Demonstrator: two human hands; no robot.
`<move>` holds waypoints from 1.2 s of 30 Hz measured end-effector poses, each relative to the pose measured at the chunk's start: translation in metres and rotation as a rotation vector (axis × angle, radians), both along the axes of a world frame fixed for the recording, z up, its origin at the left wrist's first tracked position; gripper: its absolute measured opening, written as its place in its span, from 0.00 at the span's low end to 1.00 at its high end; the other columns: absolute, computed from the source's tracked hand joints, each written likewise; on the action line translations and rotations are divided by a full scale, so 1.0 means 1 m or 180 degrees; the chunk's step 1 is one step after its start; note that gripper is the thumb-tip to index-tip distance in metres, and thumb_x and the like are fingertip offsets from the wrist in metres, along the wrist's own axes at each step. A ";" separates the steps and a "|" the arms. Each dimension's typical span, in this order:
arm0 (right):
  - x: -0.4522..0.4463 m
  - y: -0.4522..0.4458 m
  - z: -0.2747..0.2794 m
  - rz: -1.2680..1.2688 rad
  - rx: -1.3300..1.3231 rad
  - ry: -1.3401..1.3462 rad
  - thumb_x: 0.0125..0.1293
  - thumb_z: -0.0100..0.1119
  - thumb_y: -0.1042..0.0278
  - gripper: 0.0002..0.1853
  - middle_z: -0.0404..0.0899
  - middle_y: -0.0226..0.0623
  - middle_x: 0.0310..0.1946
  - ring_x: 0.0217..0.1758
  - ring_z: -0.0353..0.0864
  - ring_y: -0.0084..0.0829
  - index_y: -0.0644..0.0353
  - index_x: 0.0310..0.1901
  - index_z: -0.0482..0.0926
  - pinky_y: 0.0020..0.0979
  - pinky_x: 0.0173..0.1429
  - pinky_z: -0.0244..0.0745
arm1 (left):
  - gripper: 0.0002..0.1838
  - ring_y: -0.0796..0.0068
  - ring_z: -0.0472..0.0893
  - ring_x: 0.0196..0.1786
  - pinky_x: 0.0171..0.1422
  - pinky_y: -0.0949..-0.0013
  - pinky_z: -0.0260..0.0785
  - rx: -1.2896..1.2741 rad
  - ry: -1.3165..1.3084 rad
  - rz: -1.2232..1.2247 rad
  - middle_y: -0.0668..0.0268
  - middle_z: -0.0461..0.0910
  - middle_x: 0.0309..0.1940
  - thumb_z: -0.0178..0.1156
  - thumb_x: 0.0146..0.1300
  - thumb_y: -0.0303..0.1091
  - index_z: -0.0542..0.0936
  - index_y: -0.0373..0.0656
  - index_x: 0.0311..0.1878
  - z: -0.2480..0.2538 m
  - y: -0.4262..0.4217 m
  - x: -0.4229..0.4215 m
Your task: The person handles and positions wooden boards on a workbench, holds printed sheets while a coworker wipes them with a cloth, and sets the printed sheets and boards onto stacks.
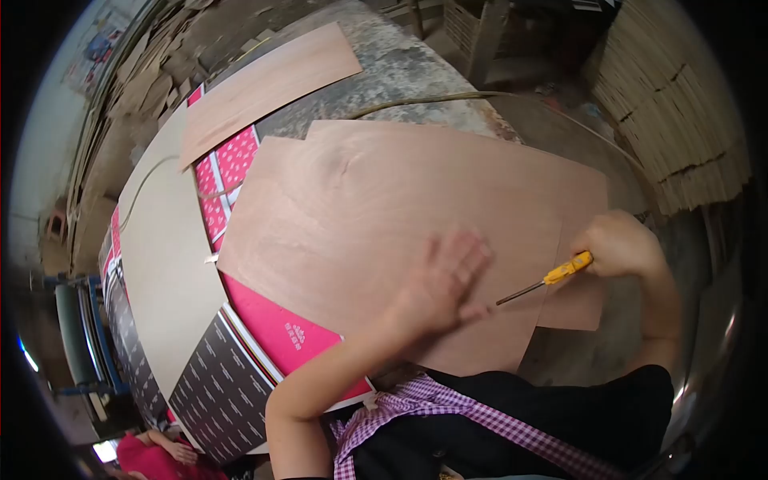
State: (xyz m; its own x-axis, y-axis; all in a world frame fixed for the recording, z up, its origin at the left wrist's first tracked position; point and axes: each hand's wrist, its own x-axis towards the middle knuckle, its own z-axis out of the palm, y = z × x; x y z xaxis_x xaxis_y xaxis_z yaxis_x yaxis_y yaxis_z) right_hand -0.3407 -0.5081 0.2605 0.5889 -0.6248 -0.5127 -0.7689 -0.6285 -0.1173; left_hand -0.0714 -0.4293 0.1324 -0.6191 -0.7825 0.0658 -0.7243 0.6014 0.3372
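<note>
My right hand (620,244) is closed around the yellow handle of a screwdriver (566,269), whose metal shaft points left over the wood. Thin, pinkish-brown wood veneer sheets (384,208) overlap on the table in front of me. My left hand (454,276), somewhat blurred, is spread open over the veneer, left of the screwdriver tip; whether its palm touches the wood I cannot tell.
Another veneer strip (272,84) lies at the far left, near a pale board (164,264). Pink printed sheets (280,312) and a black printed sheet (224,384) show beneath. A person in red (156,456) is at lower left. Stacked veneer (680,112) stands at right.
</note>
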 end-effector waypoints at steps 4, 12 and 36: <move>-0.010 -0.007 0.006 -0.0011 0.0166 -0.0086 0.43 0.62 0.68 0.07 0.80 0.34 0.24 0.31 0.80 0.41 0.50 0.28 0.82 0.40 0.35 0.73 | 0.41 0.61 0.47 0.75 0.76 0.49 0.35 0.0013 0.0512 -0.1745 0.63 0.51 0.73 0.52 0.58 0.60 0.61 0.45 0.69 -0.026 0.050 -0.075; -0.028 -0.008 -0.008 -0.0302 -0.0394 -0.0160 0.44 0.62 0.70 0.07 0.80 0.36 0.28 0.35 0.80 0.42 0.54 0.29 0.80 0.40 0.38 0.73 | 0.38 0.56 0.51 0.74 0.75 0.53 0.43 0.0066 0.0622 -0.0605 0.55 0.55 0.70 0.55 0.59 0.54 0.61 0.41 0.68 -0.016 -0.040 -0.069; -0.011 -0.020 -0.022 -0.0201 -0.0228 -0.1340 0.41 0.62 0.79 0.07 0.76 0.45 0.25 0.31 0.76 0.47 0.62 0.25 0.76 0.41 0.34 0.68 | 0.40 0.54 0.51 0.74 0.76 0.53 0.40 -0.0173 0.0813 -0.0225 0.53 0.55 0.70 0.54 0.58 0.55 0.61 0.39 0.68 -0.019 -0.032 -0.054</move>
State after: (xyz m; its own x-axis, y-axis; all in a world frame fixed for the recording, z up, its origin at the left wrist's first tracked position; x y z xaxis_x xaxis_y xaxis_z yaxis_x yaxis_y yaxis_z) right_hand -0.3513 -0.5284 0.2383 0.6968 -0.6916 -0.1901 -0.7007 -0.5996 -0.3868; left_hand -0.1254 -0.4608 0.1135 -0.6299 -0.7290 0.2678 -0.5755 0.6697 0.4694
